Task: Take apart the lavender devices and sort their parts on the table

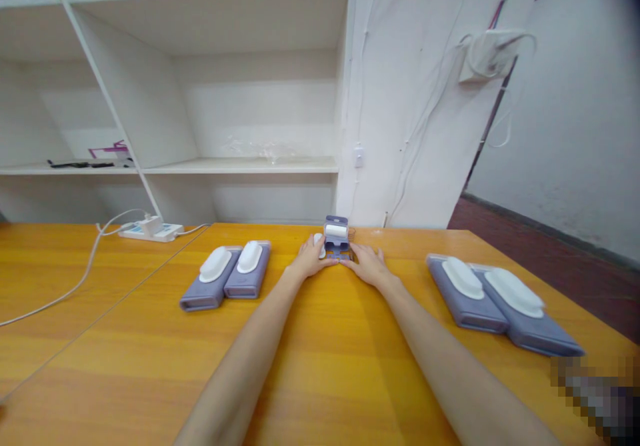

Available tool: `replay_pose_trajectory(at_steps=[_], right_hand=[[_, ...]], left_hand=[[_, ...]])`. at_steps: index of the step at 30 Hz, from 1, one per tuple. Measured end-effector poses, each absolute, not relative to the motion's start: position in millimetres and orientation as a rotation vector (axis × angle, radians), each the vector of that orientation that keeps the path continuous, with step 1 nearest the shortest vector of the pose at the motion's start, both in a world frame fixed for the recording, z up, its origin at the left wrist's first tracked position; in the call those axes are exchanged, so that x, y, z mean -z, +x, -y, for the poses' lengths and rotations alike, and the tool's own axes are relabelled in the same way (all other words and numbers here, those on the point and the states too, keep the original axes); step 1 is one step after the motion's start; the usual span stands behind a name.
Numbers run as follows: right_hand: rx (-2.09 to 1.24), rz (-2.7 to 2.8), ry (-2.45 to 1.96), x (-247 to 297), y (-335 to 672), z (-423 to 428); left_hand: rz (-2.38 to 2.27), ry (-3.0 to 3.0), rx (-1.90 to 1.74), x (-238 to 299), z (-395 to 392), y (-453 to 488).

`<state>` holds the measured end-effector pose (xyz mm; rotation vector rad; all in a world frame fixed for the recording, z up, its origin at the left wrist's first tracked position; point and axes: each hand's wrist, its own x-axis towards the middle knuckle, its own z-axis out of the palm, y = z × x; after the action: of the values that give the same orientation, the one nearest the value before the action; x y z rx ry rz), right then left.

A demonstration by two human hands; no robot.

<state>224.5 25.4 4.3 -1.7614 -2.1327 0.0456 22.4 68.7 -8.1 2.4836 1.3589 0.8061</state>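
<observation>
The greyish-purple box (337, 247), a white piece (337, 231) in its upper part, stands between the fingers of the left hand (307, 259) and right hand (370, 264); whether they grip or only touch, I cannot tell. Light, even pressure from both sides should steady it on the table (330, 366). Grey cases (206, 291) lie well outside the fingers.

Probably a small workroom or office, though this one view cannot settle which. A broad wood-topped desk (330, 373) carries matching grey-violet boxes (244, 285) and a white power strip (163, 233); behind stands open white shelving (210, 19) (crumpled clear plastic (273, 153) lies there). Cables (424, 118) run down a white wall (383, 133).
</observation>
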Motion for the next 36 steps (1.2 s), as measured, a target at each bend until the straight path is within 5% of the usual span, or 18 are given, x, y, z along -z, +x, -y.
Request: replay_pose_trajectory(at_steps=[26, 36], right_hand=[[0.185, 2.027, -1.747, 1.3, 226.4, -24.1], [0.595, 2.207, -1.382, -28.4, 209.1, 59.5]], left_hand=[[-1.684, 2.387, -0.810, -10.4, -65.5, 13.3], [-1.654, 2.573, -0.761, -30.7, 24.2, 0.6]])
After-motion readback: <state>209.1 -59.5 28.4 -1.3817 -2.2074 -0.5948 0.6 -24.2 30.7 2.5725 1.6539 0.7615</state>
